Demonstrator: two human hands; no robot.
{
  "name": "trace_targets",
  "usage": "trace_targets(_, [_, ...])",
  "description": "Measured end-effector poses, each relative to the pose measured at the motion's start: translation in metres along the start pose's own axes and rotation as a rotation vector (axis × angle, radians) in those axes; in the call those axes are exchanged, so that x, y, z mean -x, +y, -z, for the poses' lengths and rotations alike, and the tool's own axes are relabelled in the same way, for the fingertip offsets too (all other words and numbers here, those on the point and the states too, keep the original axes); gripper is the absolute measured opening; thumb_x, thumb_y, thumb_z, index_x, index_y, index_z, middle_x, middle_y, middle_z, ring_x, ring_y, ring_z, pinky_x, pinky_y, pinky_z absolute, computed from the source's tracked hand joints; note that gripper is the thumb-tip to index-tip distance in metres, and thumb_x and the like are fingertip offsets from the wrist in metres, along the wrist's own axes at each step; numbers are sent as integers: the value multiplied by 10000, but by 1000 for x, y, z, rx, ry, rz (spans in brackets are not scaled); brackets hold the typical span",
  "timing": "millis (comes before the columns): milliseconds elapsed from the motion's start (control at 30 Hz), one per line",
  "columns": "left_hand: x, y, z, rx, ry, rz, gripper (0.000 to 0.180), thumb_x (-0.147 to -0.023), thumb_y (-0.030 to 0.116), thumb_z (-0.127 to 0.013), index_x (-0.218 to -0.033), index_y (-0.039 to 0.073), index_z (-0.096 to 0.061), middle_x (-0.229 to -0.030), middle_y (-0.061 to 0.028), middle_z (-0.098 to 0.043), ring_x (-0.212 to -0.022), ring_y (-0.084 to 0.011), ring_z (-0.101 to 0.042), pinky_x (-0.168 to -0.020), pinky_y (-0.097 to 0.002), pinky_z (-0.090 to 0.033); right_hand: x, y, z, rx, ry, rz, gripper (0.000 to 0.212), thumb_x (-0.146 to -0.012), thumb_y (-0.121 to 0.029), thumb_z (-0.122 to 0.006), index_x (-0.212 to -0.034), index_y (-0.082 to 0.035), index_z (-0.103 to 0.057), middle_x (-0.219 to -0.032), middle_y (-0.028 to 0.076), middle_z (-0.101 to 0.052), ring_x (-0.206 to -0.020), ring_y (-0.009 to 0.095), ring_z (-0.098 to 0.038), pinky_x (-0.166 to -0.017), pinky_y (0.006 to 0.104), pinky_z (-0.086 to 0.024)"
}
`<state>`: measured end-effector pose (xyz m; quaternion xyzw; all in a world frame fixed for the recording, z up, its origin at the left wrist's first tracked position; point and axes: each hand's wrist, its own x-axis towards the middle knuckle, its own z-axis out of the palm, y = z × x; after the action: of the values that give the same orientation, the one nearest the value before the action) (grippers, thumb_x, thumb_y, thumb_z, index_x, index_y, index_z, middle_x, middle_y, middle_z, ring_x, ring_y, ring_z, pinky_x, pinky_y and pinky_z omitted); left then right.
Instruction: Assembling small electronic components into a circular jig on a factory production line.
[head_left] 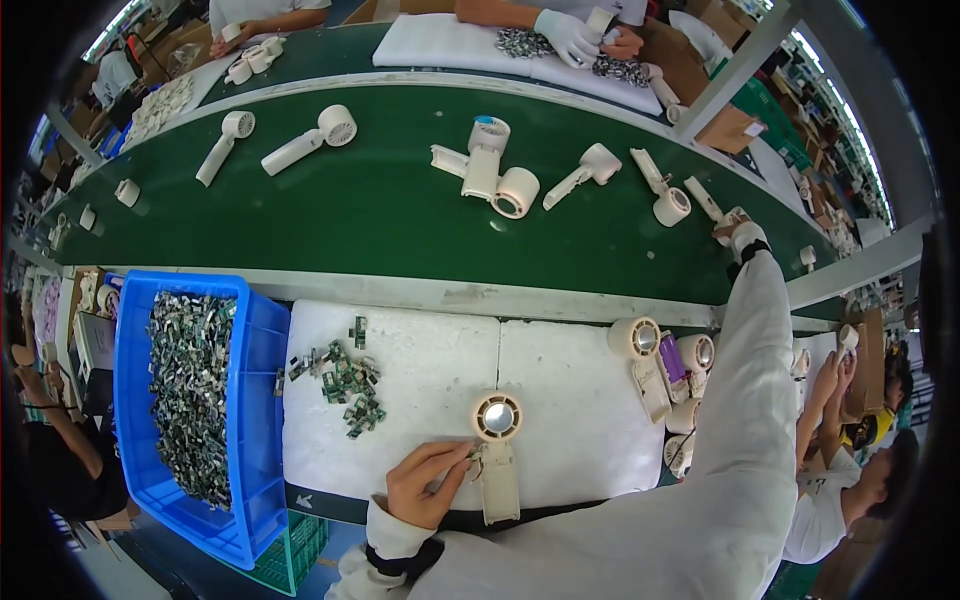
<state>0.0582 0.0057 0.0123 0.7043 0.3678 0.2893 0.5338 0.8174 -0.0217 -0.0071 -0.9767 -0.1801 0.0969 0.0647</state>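
Nearest, on the white foam pad [420, 380], lies a cream handheld fan shell [497, 455], round head pointing far and its open handle pointing near, a silvery disc showing in the head. At the left side of its handle, the left hand [425, 485] pinches a small part between thumb and fingertips; the part is too small and too covered to tell what it is. Left of the hand, a loose scatter of small green circuit boards [345, 385] lies on the foam, too many and too tangled to count. Further left stands one blue bin [255, 400], heaped with the same boards. To the right, the white sleeve runs far across the pad to the right hand [745, 235] at the belt's right end; it closes on a pale fan part, mostly hidden, so how tightly cannot be told. Beside the sleeve, about four more fan shells [660, 365] cluster, partly covered by it. Beyond, the green conveyor belt [380, 210] carries roughly seven fan pieces [495, 170]. At the far side, another worker's gloved hand [570, 38] rests on a second foam pad.
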Motion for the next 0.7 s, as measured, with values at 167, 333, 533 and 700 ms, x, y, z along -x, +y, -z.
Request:
trace_targets(167, [-4,-6,-4,49,-11,-92,246,-888,-36,-730,-1130,5,-751,-1059,-134,-737,-919,-231,-724,-797,-305,-571,8,-17,52,149,121,71,978,-639,-402,-917,-1468,-81,-507,-1406,118,-627,-1290,299,-595,-1067,394,-485])
trace_targets(333, [-2,-18,-5,46,24,-142,246,-902,-50,-713,-1147,-34,-725,-1070,-153,-715,-934,-214,-714,-811,-301,-576,120,-98,84,-353,243,501,899,-658,-352,-945,-1372,4,-529,-1299,151,-652,-1154,271,-641,-1003,355,-501])
trace_targets(533, [-3,-18,-6,266,-3,-27,274,-925,-72,-669,-1197,-48,-690,-1101,-129,-663,-945,-181,-693,-813,-275,-578,384,-134,64,-578,-398,714,664,-763,-96,-902,-1309,-79,-524,-1134,27,-620,-1045,148,-610,-921,303,-498])
trace_targets(700, [23,-22,6,223,80,-81,283,-929,-90,-640,-1207,-49,-676,-1115,-117,-632,-952,-170,-678,-810,-268,-581,501,-124,8,-517,-469,604,639,-759,-110,-911,-1267,-77,-525,-1101,26,-609,-1033,132,-592,-890,297,-500])
